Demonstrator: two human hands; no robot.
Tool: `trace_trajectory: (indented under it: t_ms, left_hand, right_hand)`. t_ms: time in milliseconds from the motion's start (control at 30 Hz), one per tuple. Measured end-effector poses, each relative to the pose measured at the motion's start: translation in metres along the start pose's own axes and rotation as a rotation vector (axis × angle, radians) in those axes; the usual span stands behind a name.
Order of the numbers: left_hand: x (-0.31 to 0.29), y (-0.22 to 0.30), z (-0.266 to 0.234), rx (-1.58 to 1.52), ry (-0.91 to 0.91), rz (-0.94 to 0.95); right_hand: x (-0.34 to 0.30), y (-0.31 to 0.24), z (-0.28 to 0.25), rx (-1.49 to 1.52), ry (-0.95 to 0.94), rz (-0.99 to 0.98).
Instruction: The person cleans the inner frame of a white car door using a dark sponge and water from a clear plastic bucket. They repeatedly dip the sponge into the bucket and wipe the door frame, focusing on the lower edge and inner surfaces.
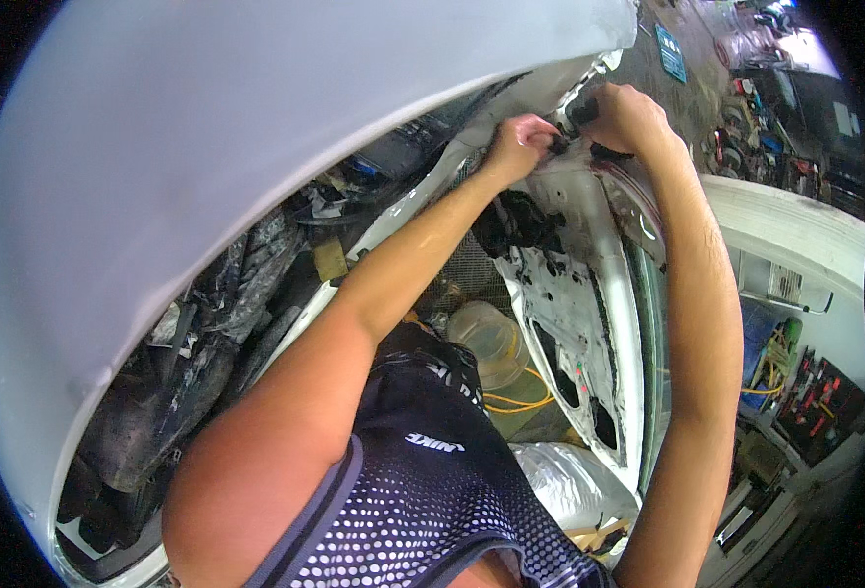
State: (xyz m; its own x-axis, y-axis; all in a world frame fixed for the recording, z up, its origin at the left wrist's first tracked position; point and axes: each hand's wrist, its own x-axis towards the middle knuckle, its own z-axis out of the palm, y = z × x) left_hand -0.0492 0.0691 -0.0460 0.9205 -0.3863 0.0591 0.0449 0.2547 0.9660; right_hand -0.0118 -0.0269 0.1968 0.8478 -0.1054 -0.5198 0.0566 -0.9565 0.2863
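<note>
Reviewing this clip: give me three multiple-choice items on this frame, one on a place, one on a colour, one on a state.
1. Where are both hands?
A. At the top of the white car frame
B. In the bucket
C. On the tool drawers

2. What colour is the raised hood?
A. Red
B. White
C. Black

3. How is the left hand?
A. Flat and open
B. Closed around a small dark part
C. Hanging loose

Answers:
1 A, left hand and right hand meet on the frame.
2 B, the hood is white.
3 B, its fingers curl on the dark part.

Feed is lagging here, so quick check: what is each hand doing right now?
Left hand: fingers curled shut on a small black part at the white panel.
Right hand: closed around a dark part; which kind cannot be told.
</note>
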Motion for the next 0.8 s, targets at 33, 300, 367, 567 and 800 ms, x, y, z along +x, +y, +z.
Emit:
trace_trajectory:
  t_ms: [33,300,367,567,800]
  left_hand:
    - [-0.003,0.001,-0.012,-0.046,0.010,-0.109]
    - [-0.105,-0.018,-0.101,0.062,0.057,-0.351]
    - [-0.128,-0.029,-0.101,-0.009,0.119,-0.379]
    - [-0.173,-0.015,-0.096,0.001,0.094,-0.555]
    - [-0.179,-0.014,-0.122,0.093,-0.071,-0.595]
  right_hand:
    - [-0.001,0.000,-0.001,0.007,0.008,0.011]
    - [-0.006,-0.012,-0.007,0.013,-0.023,0.057]
    - [-0.004,-0.003,-0.001,-0.010,0.000,0.040]
    - [-0.011,-0.012,-0.012,0.079,-0.062,0.069]
    - [-0.009,-0.014,-0.012,0.128,-0.053,0.044]
